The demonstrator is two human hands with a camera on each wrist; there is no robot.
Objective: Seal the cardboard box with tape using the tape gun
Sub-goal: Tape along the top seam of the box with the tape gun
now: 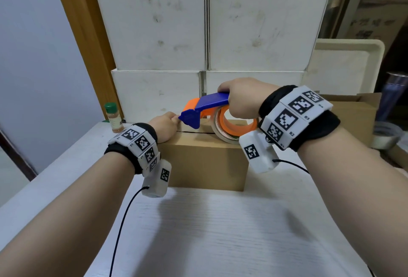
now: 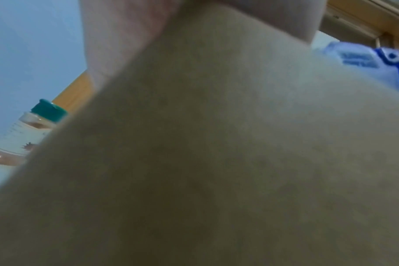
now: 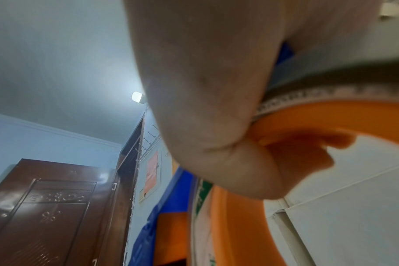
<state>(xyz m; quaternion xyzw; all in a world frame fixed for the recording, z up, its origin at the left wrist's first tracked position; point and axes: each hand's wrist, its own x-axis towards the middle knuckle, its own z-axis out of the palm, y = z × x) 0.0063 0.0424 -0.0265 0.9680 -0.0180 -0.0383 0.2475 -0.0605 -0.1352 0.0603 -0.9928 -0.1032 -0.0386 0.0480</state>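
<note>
A small brown cardboard box (image 1: 205, 161) stands on the white table (image 1: 220, 232); its side fills the left wrist view (image 2: 216, 162). My right hand (image 1: 240, 100) grips the handle of a blue and orange tape gun (image 1: 205, 106) that holds a tape roll (image 1: 223, 128), tilted over the box top with its nose toward the far left corner. The orange hub (image 3: 330, 122) shows beside my right hand (image 3: 216, 126). My left hand (image 1: 164, 126) sits on the box's top left corner, fingers curled over the far edge, touching the gun's blue nose (image 2: 396, 72). Any tape under those fingers is hidden.
A green-capped spice bottle (image 1: 113, 117) stands left of the box. Stacked white boxes (image 1: 198, 33) form a wall right behind. At the right are an open cardboard box (image 1: 353, 108), a cream tray (image 1: 344, 66), a metal bottle (image 1: 393, 95) and a spare tape roll (image 1: 386, 137).
</note>
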